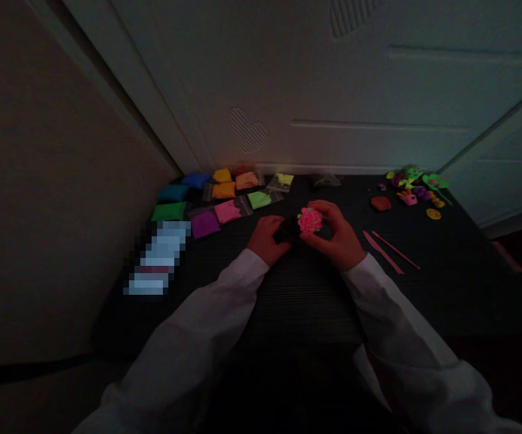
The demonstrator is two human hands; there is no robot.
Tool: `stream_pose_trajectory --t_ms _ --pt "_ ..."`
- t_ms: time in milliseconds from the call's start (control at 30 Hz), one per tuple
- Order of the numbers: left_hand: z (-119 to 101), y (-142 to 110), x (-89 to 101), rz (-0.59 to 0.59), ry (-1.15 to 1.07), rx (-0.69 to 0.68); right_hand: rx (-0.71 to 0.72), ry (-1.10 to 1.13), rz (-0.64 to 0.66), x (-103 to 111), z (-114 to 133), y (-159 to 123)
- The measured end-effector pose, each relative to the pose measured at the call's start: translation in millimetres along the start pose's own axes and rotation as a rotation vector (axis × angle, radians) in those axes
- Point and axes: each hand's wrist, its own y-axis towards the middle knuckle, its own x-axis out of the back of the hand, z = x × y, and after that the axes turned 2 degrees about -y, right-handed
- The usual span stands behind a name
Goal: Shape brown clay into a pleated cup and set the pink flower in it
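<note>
In the middle of the dark table my two hands meet over a small piece. My right hand (337, 235) curls its thumb and fingers round a bright pink clay flower cluster (310, 220) with bits of green at its rim. Closed on a dark, nearly black lump (287, 228) is my left hand (267, 239); the lump touches or lies right beside the flower cluster, and I cannot tell whether they are joined. Right of my right hand lie a pink modelling knife (382, 251) and a thin pink modelling stick (396, 250).
Bags of coloured clay, such as a purple one (205, 223) and a green one (169, 211), line the back left. A blurred-out bright rectangle (159, 259) lies at the left. Small clay models (412, 187) and a red clay piece (381, 204) sit back right, before a white panelled wall (355, 90).
</note>
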Motion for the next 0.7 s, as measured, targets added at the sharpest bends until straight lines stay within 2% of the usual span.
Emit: stream_pose_trajectory --t_ms 167,367,567,700 --pt "7.3 4.8 4.0 -0.032 -0.242 0.119 -0.248 -0.177 -0.126 11.5 -28.2 5.9" --pt "8.3 6.9 7.3 -0.061 -0.44 0.172 -0.447 -0.368 -0.095 15.0 -41.4 1.4" --pt "9.3 5.3 7.3 -0.14 -0.323 0.105 -0.511 -0.345 -0.064 18.3 -42.4 -1.5" --pt "7.6 3.3 10.4 -0.205 -0.147 0.048 -0.466 -0.196 -0.07 20.5 -34.1 2.8"
